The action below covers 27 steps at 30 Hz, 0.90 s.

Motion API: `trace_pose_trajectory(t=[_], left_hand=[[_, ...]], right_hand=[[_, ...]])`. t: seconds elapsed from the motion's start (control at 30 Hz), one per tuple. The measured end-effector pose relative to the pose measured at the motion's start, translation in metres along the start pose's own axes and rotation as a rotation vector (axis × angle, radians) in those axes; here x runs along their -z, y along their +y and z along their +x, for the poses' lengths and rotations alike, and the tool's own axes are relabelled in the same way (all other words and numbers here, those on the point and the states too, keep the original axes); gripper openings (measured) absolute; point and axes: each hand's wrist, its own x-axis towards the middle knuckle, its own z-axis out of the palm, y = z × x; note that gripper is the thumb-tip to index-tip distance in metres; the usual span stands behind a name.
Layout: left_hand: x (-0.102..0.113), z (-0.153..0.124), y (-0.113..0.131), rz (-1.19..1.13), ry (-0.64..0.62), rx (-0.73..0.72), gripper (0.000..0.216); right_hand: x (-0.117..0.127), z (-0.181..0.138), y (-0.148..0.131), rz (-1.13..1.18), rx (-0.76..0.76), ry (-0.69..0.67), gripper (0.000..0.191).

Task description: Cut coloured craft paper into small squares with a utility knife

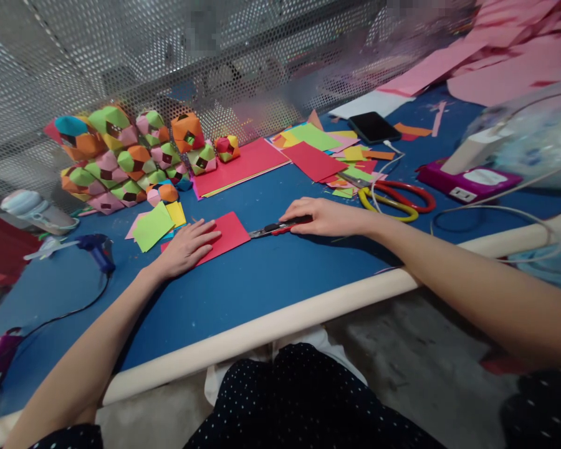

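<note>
My left hand (pixel 187 247) lies flat, fingers stretched out, on a small red paper square (pixel 228 232) on the blue table (pixel 262 280). My right hand (pixel 325 217) rests over the handle of a red and black utility knife (pixel 272 229), whose blade end points at the red square's right edge. The fingers curl on the knife handle. Green, yellow and pink paper squares (pixel 155 224) lie just left of my left hand.
A stack of folded multicoloured paper cubes (pixel 121 156) stands at the back left against perforated metal mesh. Red sheets (pixel 243 163), loose coloured papers, scissors (pixel 395 198), a phone (pixel 373 126), a blue glue gun (pixel 96 247) and a magenta power strip (pixel 470 181) surround the area.
</note>
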Motion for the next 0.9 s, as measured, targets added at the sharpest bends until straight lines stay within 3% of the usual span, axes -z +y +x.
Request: trace_pose_trajectory(t=[0.13, 0.9], left_hand=[[-0.0052, 0.0006, -0.0027, -0.015, -0.061, 0.0, 0.05], [-0.0082, 0.0011, -0.0065, 0.079, -0.075, -0.025, 0.058]], right_hand=[[0.001, -0.001, 0.0004, 0.028, 0.004, -0.017, 0.038], [-0.0014, -0.0039, 0.0004, 0.081, -0.003, -0.049, 0.04]])
